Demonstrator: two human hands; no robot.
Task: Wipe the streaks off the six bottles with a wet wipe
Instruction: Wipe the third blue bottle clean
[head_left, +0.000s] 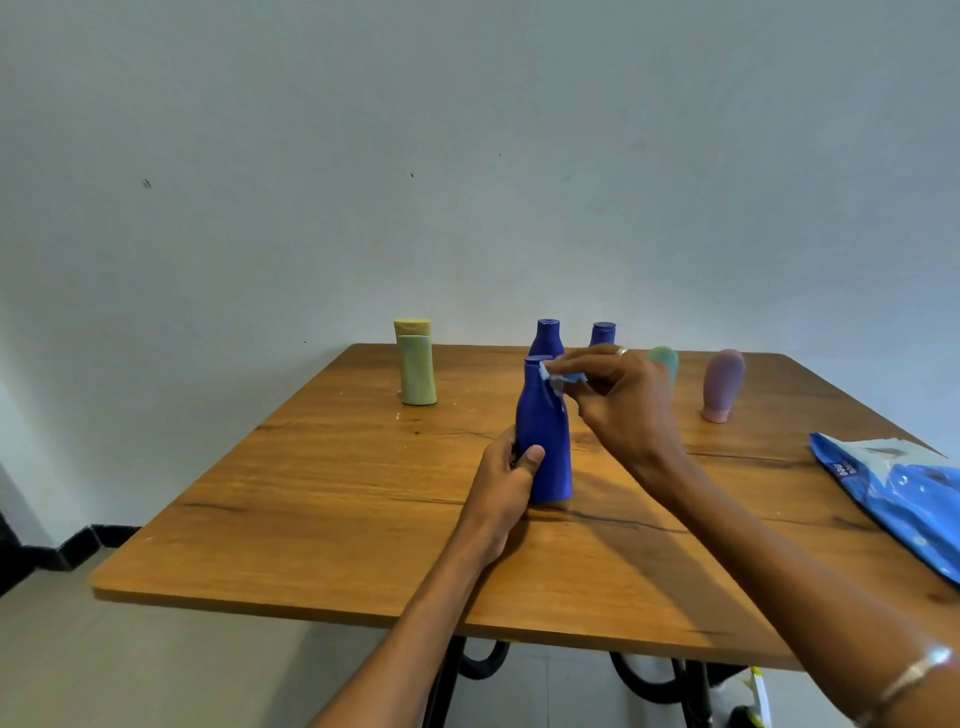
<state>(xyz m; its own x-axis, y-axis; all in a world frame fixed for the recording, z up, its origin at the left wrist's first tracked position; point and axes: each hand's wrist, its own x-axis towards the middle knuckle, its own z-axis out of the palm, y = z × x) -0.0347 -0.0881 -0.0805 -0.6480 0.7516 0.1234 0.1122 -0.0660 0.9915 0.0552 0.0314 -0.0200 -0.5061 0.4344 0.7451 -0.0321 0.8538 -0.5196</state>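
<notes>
A dark blue bottle (546, 441) stands upright near the middle of the wooden table (322, 519). My left hand (506, 478) grips its lower body from the left. My right hand (618, 400) pinches a small pale blue wet wipe (563, 376) against the bottle's neck just under the cap. Behind it stand two more blue bottles (546, 336) (602, 333), a yellow-green bottle (415, 364) at the far left, a green tube (666, 362) partly hidden by my right hand, and a pink tube (722, 384) standing on its cap at the right.
A blue and white wet wipe pack (904, 493) lies at the table's right edge. A plain wall rises right behind the table. Black curved table legs (483, 665) show below the front edge.
</notes>
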